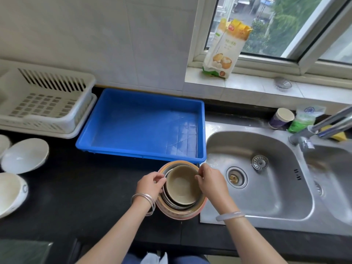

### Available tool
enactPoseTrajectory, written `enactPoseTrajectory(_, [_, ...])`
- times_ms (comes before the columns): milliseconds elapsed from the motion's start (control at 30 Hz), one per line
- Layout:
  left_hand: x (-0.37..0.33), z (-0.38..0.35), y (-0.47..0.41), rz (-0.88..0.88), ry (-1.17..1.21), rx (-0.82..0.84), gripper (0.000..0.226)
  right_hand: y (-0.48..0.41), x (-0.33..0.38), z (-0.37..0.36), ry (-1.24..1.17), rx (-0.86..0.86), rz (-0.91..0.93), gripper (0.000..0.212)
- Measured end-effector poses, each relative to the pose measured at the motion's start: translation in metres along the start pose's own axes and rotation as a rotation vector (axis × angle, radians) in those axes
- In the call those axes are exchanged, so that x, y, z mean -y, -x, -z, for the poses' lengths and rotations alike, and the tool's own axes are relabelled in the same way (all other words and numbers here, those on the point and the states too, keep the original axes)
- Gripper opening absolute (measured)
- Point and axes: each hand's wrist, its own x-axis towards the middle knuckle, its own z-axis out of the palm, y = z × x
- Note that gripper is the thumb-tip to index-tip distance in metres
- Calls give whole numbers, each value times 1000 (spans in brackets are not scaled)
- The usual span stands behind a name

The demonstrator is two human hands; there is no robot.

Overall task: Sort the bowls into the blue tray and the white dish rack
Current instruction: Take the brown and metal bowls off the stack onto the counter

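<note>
A stack of nested bowls (pixel 179 210) stands on the black counter just in front of the blue tray (pixel 106 119), which holds nothing. The top bowl is beige (pixel 181 184); the outermost is pinkish. My left hand (pixel 150 184) pinches the stack's left rim and my right hand (pixel 212 181) pinches the beige bowl's right rim. The white dish rack (pixel 47 103) sits at the far left with nothing in it. Three white bowls lie on the counter at the left: one (pixel 24 155) tilted, one (pixel 11 193) near the edge, one (pixel 3 143) cut off by the frame.
A steel double sink (pixel 266 187) with a tap (pixel 327 124) lies to the right. A paper cup (pixel 281 119), a green bag and a sponge stand behind it. A flour bag (pixel 224 48) leans on the windowsill.
</note>
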Motion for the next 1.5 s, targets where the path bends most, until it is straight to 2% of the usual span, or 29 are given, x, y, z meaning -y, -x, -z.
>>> enactPoseTrajectory(133, [-1,-1,-2,17,7,-1,15,1,-3,6,-114,-43,-24,17])
enactPoseTrajectory(233, [-5,-1,-3,13,-46,10,9,2,-9,10,-235,3,-89,20])
enactPoseTrajectory(367, [-10,-2,-3,13,-111,8,7,-1,-15,15,-269,40,-135,16])
enactPoseTrajectory(733, [-19,-2,-4,-97,-102,-18,14,-1,-19,22,-361,38,-201,26])
enactPoseTrajectory(900, [-22,-9,-3,-142,-257,-40,23,2,-23,21,-395,35,-216,21])
enactPoseTrajectory(1033, [-24,-13,-4,-175,-359,-105,10,0,-25,21,-426,27,-223,20])
enactPoseTrajectory(1200, [-28,-12,-7,-137,-379,-122,11,-2,-25,25,-457,12,-221,14])
enactPoseTrajectory(1333, [-34,-8,-8,-182,-487,-144,11,-3,-23,29,-482,-13,-202,2])
enactPoseTrajectory(1500, [-34,1,-7,-154,-390,-93,21,-4,-14,33,-529,-36,-168,11])
